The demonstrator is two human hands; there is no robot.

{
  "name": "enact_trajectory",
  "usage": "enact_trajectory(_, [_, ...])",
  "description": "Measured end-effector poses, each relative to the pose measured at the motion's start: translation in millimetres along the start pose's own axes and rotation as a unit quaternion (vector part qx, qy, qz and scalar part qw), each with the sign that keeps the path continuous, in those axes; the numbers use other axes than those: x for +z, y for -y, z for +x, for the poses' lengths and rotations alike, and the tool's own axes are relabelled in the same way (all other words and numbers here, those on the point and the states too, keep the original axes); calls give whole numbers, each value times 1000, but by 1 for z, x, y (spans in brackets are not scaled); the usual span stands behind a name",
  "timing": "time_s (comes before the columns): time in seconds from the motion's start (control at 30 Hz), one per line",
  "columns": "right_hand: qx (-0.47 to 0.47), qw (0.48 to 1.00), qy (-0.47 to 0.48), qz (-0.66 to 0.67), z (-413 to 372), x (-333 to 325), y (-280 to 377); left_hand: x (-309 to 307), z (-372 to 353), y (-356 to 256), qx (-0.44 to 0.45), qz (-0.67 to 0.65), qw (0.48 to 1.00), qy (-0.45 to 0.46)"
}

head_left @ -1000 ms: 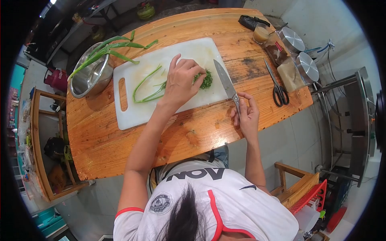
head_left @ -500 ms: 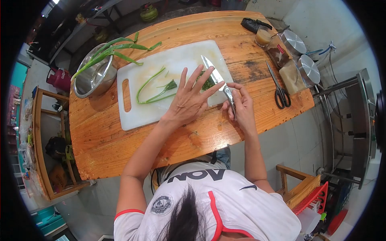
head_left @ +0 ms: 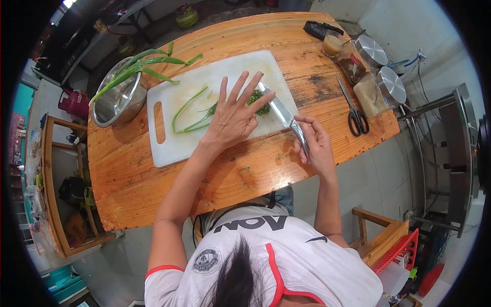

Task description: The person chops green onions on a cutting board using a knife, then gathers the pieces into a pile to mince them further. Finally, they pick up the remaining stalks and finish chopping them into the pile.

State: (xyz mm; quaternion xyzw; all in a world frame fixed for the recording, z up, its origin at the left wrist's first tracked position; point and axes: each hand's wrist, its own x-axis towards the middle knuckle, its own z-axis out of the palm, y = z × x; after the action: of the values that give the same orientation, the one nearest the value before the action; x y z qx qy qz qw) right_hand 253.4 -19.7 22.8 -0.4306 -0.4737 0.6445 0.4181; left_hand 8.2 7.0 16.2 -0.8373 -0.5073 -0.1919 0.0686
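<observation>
My right hand (head_left: 317, 146) is closed around the handle of the knife (head_left: 279, 110), whose blade slants toward 11 o'clock over the chopped greens (head_left: 264, 109) on the white cutting board (head_left: 171, 148). My left hand (head_left: 232, 117) is open, fingers splayed flat with the tips at the blade's back, probably to steady it while staying clear of the edge. Uncut spring onion stalks (head_left: 189, 110) lie at 9 o'clock of that hand. The steel bowl (head_left: 115, 100) sits at the board's 10 o'clock and the scissors (head_left: 353, 110) at its 3.

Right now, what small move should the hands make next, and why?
Probably rock the knife down through the chopped greens: the right hand grips its handle, the left hand is spread flat with fingertips at the blade, and the greens lie right beside it.
</observation>
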Motion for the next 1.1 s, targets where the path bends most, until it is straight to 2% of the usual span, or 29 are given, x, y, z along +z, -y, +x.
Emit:
enact_trajectory(0.23, [-4, 996, -64, -57, -30, -24, 6, 6, 0, 2, -20, -20, 1000, -14])
enact_trajectory(0.4, [-34, 993, -102, -49, -25, -27, -4, 10, 7, 9, -33, -114, 991, -56])
enact_trajectory(0.5, [-57, 991, -115, -29, -16, -17, -18, 9, 15, 10, -67, -168, 982, -56])
enact_trajectory(0.6, [-97, 987, -126, 6, -8, -8, -37, 9, 20, 5, -101, -197, 971, -93])
enact_trajectory(0.7, [-116, 986, -123, 1, -7, -6, -42, 3, 22, 6, -109, -164, 977, -78])
enact_trajectory(0.9, [-117, 988, -98, -16, -9, -9, -43, 6, 28, 6, -46, -78, 982, -166])
enact_trajectory(1.0, [-119, 988, -97, -17, -8, -10, -42, 2, 26, 2, -50, -86, 980, -172])
enact_trajectory(1.1, [-110, 988, -105, -20, -8, -8, -41, -3, 19, 7, -70, -141, 984, -87])
